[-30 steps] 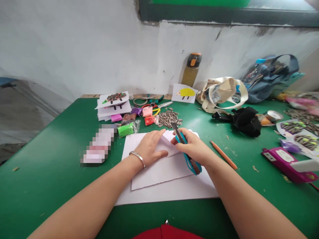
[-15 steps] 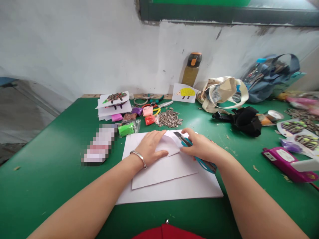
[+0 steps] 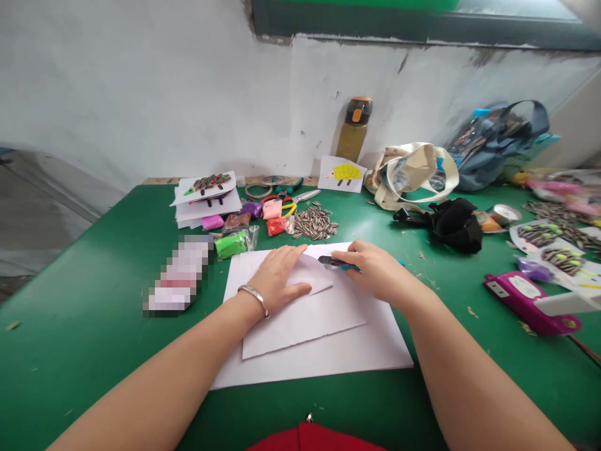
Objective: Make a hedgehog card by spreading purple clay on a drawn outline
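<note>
My left hand (image 3: 280, 280) lies flat, fingers spread, on a folded white sheet (image 3: 315, 280). Under that sheet is another white paper (image 3: 305, 319), resting on a larger white stack (image 3: 375, 351). My right hand (image 3: 379, 270) is wrapped round a blue utility knife (image 3: 335, 262). The knife's dark tip points left, at the fold of the top sheet near my left fingertips. Most of the knife's handle is hidden by my right hand.
Sunflower seeds (image 3: 315, 223), clay packets (image 3: 231, 244) and scissors (image 3: 306, 195) lie behind the paper. A phone-like object (image 3: 181, 275), blurred out, is at left. At right are a black pouch (image 3: 457, 225) and a magenta device (image 3: 530, 304).
My right hand has turned the knife flatter and brought its tip to the fold of the top sheet. My left hand stays on the paper. The whole view has shifted slightly.
</note>
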`<state>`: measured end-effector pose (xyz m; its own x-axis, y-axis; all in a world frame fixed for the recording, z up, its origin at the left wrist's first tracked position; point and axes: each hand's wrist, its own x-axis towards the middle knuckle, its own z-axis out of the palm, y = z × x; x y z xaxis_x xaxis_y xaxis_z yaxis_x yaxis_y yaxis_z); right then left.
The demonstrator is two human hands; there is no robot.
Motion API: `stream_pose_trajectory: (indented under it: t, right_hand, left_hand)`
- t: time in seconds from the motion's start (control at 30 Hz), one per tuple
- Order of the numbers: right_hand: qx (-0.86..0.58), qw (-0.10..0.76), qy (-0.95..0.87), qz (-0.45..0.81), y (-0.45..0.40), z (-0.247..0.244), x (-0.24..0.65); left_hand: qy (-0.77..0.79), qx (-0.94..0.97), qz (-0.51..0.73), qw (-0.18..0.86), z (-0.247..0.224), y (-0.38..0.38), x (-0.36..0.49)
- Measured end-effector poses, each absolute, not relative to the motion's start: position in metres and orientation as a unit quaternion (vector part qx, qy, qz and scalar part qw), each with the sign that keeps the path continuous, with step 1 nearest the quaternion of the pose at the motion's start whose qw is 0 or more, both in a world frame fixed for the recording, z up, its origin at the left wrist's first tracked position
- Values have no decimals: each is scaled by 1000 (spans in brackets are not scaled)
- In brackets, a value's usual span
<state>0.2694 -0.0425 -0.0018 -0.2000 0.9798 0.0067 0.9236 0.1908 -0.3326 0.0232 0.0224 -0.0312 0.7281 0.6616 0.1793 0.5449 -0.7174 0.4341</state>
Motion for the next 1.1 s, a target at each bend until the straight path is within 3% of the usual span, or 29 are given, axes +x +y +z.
stream_pose_trajectory:
  t: [0.4,0.67,1.1]
  right_hand:
    - [-625,76,-756,178,-53,8,262]
    - [-619,132,-752,186,-83,-4,267]
    - [-605,136,-761,191,-96,-7,264]
  left_hand:
    - [338,927,98,130,-35,23,23]
    - [352,928,47,114,-38,21,25]
    - [356,928,24,105,-34,19,27]
